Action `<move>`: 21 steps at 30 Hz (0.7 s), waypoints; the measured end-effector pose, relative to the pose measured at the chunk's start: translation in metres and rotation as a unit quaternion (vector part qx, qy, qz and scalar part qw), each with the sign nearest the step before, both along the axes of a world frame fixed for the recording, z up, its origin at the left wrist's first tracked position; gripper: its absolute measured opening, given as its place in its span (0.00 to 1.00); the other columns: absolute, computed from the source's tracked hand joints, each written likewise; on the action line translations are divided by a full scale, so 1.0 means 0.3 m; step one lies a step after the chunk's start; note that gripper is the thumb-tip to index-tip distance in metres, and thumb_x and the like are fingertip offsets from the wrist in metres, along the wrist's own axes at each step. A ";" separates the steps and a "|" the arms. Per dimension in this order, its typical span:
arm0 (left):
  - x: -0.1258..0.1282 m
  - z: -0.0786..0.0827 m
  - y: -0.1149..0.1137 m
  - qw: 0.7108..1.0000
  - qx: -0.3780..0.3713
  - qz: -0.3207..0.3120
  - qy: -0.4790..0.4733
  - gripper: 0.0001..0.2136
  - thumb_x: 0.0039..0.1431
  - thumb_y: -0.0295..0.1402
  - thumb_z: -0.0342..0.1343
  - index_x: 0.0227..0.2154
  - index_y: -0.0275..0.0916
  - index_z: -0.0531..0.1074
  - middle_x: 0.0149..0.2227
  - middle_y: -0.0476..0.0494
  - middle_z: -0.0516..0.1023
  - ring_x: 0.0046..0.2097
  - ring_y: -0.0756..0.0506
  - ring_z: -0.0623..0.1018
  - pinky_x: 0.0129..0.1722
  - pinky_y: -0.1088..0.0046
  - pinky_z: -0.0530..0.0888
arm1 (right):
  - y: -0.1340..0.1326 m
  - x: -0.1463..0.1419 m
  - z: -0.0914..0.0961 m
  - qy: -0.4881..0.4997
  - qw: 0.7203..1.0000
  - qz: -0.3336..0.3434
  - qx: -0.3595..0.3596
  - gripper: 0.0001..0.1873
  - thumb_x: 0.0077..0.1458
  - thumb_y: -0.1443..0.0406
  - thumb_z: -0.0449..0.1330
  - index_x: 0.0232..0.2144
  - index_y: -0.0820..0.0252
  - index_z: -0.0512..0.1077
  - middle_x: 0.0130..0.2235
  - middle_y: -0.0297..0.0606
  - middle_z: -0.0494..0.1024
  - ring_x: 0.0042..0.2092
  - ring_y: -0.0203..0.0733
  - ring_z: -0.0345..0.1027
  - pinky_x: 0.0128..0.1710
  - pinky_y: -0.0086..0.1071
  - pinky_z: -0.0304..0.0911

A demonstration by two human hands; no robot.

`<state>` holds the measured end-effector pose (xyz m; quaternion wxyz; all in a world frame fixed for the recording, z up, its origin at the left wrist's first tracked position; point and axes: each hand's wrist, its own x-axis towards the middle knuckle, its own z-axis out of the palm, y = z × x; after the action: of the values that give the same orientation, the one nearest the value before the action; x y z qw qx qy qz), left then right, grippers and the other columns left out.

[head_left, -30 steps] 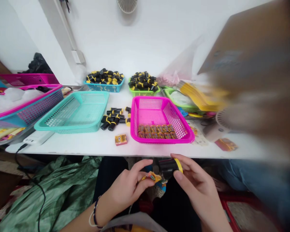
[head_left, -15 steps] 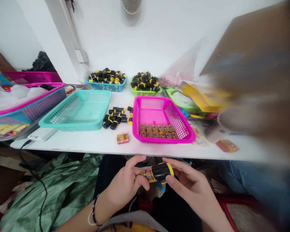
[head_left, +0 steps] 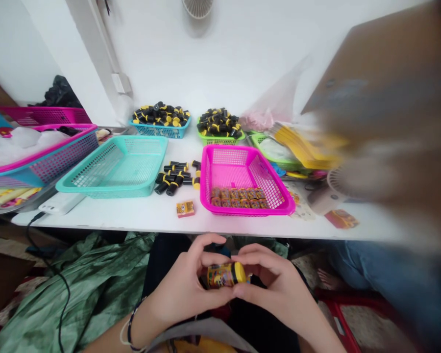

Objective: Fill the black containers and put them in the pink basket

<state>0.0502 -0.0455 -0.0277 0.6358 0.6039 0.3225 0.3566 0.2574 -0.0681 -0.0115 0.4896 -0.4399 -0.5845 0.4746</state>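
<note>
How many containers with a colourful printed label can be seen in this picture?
13: one labelled container is between the left hand and right hand; twelve others form two rows of six in the pink basket. Some may be hidden beneath.

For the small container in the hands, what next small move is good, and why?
Perhaps roll the container slightly to press its printed label smooth: the left hand holds its body, the right hand is at its yellow cap, the label covers most of the visible side, and the far side is hidden.
</note>
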 end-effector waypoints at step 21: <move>0.056 0.030 -0.002 0.974 -0.124 0.025 -0.190 0.34 0.56 0.34 0.72 0.55 0.45 0.53 0.43 0.45 0.84 0.35 0.52 0.81 0.37 0.78 0.76 | -0.021 -0.113 -0.075 -0.237 0.877 -0.121 0.399 0.31 0.51 0.76 0.61 0.58 0.63 0.67 0.54 0.47 0.76 0.60 0.46 0.70 0.62 0.39 0.70</move>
<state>0.0671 -0.0461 -0.0186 0.7464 0.4332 0.2529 0.4374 0.2236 -0.0743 -0.0340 0.5239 -0.3737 -0.7652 0.0192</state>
